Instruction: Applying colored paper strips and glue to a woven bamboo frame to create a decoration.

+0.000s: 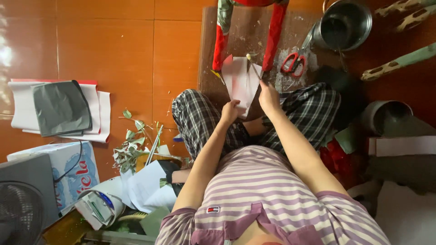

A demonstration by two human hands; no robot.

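pink-and-white paper sheet [241, 81] at upper centre of the frame, lying on a dark brown wooden board [206, 54] that rests on the orange tiled floor [113, 50]. left hand [230, 111] — fingers curled closed, pinching the lower edge of the sheet just above the knees. right hand [269, 96] — fingers closed around a thin stick [253, 66] with a pale tip, held slanting up and to the left over the sheet; whether the tip touches the paper cannot be told. both forearms run up from a lilac-and-white striped shirt [268, 190] at lower centre, across plaid trousers [200, 118] with knees spread either side of the sheet. two red, paper-wrapped legs of a stool [274, 36] stand on the board just above the sheet, one on each side of it. red-handled scissors [294, 61] lie on the board to the right of the stool legs, near a steel pot [345, 22] at upper right. left of frame: stacked white paper with a grey sheet [59, 109] on top; leafy green twigs [131, 145] lower down, near the left knee; a fan grille [20, 213] in the lower left corner. red petals or scraps [334, 156] sit right of the right forearm, below a grey pipe end [386, 115].
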